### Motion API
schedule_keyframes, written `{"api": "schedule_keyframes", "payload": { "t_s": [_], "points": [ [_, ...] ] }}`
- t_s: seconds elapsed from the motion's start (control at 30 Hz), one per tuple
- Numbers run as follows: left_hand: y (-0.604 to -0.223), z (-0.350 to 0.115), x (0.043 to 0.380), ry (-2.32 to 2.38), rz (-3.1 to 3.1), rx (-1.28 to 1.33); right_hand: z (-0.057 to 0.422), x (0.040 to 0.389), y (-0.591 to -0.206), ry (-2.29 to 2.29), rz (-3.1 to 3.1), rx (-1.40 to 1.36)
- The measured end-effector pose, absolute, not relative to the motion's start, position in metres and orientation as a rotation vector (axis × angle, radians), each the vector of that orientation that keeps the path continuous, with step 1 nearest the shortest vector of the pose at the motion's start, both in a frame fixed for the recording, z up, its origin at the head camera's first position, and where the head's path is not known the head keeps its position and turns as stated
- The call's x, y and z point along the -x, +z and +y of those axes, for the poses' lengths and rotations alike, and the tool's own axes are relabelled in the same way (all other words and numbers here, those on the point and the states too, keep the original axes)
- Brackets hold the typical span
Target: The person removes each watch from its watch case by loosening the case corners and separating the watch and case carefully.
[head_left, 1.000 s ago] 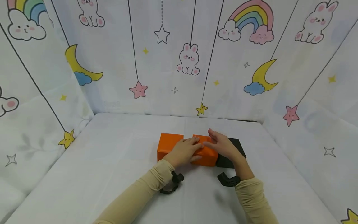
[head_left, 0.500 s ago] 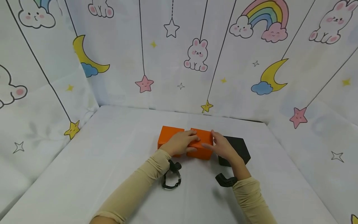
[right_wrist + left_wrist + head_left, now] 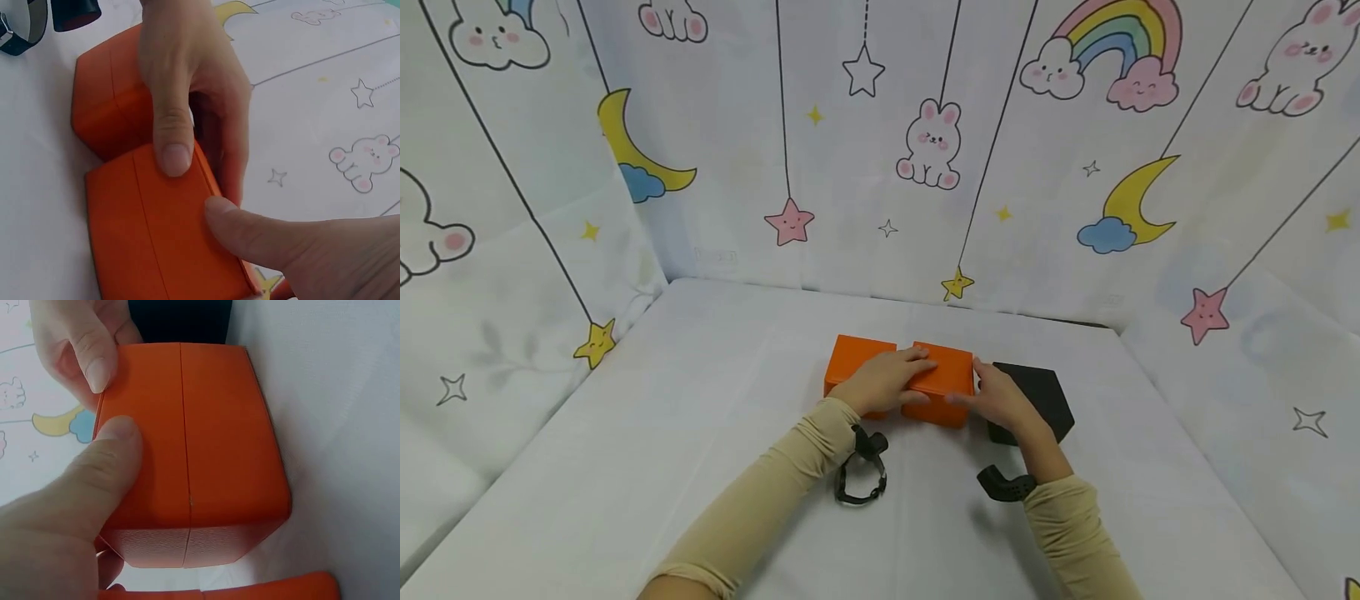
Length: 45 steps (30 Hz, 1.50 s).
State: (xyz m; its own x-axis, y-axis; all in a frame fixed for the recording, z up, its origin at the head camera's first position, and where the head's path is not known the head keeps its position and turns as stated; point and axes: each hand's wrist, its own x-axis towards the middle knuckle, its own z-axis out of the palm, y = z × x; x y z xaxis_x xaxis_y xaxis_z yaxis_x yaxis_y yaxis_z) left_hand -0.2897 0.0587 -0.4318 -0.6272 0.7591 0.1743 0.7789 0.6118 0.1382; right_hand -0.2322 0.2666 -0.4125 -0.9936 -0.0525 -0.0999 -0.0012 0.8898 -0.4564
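Observation:
Two orange boxes stand side by side on the white table in the head view: a left box (image 3: 852,354) and a right box (image 3: 947,371). My left hand (image 3: 880,383) holds the right box by its left part, fingers over the top and thumb on the front face. At its right end my right hand (image 3: 1003,398) grips it too, thumb on the front, fingers at the upper right edge. The left wrist view shows a thin seam running along this orange box (image 3: 231,425). My right thumb (image 3: 250,234) presses its face near the edge in the right wrist view.
A black box (image 3: 1041,396) stands right of the orange boxes, partly behind my right hand. Black wrist straps hang below both wrists, the left strap (image 3: 861,500) looping close over the table (image 3: 737,375). A patterned cloth wall (image 3: 850,267) rises behind.
The right orange box has come away from the black box, leaving a gap. My right hand has moved from above the box onto its right end. The head view has shifted slightly.

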Motion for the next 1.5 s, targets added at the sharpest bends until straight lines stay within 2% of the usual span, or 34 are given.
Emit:
{"api": "schedule_keyframes", "payload": {
  "t_s": [0.23, 0.7, 1.07, 1.33, 1.5],
  "points": [
    [-0.435, 0.061, 0.292, -0.282, -2.759, 1.205, 0.254, 0.233, -0.420, -0.784, 2.946, 0.042],
    [-0.442, 0.064, 0.284, -0.079, -2.714, 1.077, 0.244, 0.231, -0.444, -1.027, 3.048, -0.141],
    [-0.435, 0.060, 0.295, -0.114, -2.733, 0.996, 0.248, 0.244, -0.473, -1.431, 3.091, 0.020],
    [-0.436, 0.057, 0.290, -0.187, -2.769, 0.987, 0.246, 0.244, -0.494, -1.431, 3.052, -0.031],
    [-0.439, 0.059, 0.293, -0.242, -2.793, 0.973, 0.246, 0.241, -0.495, -1.417, 3.063, -0.108]
  ]
}}
